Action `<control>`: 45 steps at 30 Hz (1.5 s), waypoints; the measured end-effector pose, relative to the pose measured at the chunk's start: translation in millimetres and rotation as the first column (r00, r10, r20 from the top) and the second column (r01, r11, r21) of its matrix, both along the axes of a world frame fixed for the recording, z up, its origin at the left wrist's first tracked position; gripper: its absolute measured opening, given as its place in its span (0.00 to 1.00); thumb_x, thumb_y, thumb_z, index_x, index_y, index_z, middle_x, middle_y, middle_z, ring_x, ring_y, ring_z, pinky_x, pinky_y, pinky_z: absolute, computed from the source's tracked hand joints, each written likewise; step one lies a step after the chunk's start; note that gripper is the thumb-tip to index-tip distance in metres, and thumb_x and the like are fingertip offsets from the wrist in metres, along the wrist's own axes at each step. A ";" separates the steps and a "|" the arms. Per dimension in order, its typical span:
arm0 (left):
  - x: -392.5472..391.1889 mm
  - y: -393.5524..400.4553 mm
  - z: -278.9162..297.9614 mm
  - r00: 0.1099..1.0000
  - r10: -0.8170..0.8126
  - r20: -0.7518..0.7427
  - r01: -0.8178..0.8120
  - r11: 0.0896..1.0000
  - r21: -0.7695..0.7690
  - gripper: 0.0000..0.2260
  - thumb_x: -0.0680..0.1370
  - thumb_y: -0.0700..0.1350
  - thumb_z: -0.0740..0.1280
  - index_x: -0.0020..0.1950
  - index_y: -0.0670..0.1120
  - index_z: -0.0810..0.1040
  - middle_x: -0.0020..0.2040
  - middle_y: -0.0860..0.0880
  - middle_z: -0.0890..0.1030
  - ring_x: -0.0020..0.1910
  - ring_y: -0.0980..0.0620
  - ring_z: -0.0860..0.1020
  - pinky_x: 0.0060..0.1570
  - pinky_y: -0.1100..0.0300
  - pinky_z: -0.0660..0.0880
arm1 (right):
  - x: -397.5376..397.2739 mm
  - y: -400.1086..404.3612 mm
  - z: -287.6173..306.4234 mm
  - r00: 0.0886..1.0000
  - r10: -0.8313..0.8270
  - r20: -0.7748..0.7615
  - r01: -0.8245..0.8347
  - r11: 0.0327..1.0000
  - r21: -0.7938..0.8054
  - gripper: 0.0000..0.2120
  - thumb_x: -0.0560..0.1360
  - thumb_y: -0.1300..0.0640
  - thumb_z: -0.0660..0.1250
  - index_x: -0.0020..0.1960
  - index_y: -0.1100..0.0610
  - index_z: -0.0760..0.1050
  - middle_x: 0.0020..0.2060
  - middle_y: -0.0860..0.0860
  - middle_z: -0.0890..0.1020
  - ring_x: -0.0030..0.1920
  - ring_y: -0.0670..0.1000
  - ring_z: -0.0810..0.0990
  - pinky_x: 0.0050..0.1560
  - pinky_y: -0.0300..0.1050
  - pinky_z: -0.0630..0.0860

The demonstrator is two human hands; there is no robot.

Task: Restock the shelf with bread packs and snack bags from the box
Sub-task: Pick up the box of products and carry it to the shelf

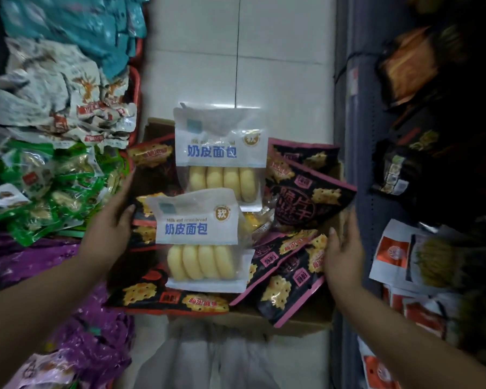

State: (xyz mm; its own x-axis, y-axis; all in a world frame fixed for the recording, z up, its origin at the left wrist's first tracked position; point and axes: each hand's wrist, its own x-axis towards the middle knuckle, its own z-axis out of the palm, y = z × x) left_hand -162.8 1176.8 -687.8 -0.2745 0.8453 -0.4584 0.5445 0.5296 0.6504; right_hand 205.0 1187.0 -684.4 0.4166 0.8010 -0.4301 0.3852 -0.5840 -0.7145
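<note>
I see the box (300,322) full of bread packs (201,242) and snack bags (286,287) right between my hands, left hand (110,223) and right hand (344,248) open flat on its side edges, both equally near, packs lying long-ways away from me.

I get soft, even light on the two bread packs (208,197) at centre, sharp enough to read. Right of them the shelf (432,136) sinks into deep shadow. Edges bow with wide-angle distortion, and the outer packets smear into blur.
</note>
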 end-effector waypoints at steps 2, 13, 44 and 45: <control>-4.4 1.5 38.7 1.000 0.002 0.013 -0.003 1.000 0.012 0.28 0.82 0.39 0.57 0.73 0.68 0.57 0.70 0.57 0.66 0.66 0.52 0.70 0.60 0.54 0.70 | -3.6 1.9 38.4 1.000 0.016 -0.020 -0.016 1.000 0.024 0.29 0.81 0.64 0.56 0.77 0.47 0.52 0.69 0.42 0.65 0.67 0.38 0.64 0.60 0.22 0.63; -20.1 -1.9 337.3 0.997 0.075 0.000 -0.075 0.988 0.138 0.26 0.81 0.42 0.58 0.69 0.72 0.62 0.68 0.54 0.73 0.60 0.50 0.76 0.53 0.58 0.74 | -11.9 -4.5 340.4 0.996 -0.001 -0.086 0.010 0.994 0.105 0.22 0.80 0.63 0.58 0.74 0.53 0.63 0.66 0.44 0.70 0.67 0.43 0.66 0.64 0.35 0.63; -110.4 17.8 610.5 0.973 0.229 0.035 -0.222 0.881 0.418 0.22 0.81 0.43 0.59 0.71 0.65 0.65 0.66 0.56 0.73 0.59 0.56 0.74 0.47 0.58 0.73 | -102.8 105.3 638.5 0.960 0.277 0.049 -0.276 0.897 0.345 0.25 0.79 0.65 0.60 0.73 0.51 0.64 0.66 0.55 0.75 0.47 0.44 0.77 0.47 0.41 0.73; -114.6 21.0 606.2 0.971 0.236 0.039 -0.230 0.877 0.423 0.23 0.81 0.42 0.59 0.71 0.65 0.65 0.66 0.56 0.73 0.59 0.59 0.73 0.49 0.59 0.73 | -107.2 118.6 635.6 0.953 0.301 0.042 -0.297 0.891 0.344 0.25 0.79 0.65 0.60 0.73 0.52 0.64 0.67 0.55 0.75 0.46 0.42 0.74 0.46 0.38 0.71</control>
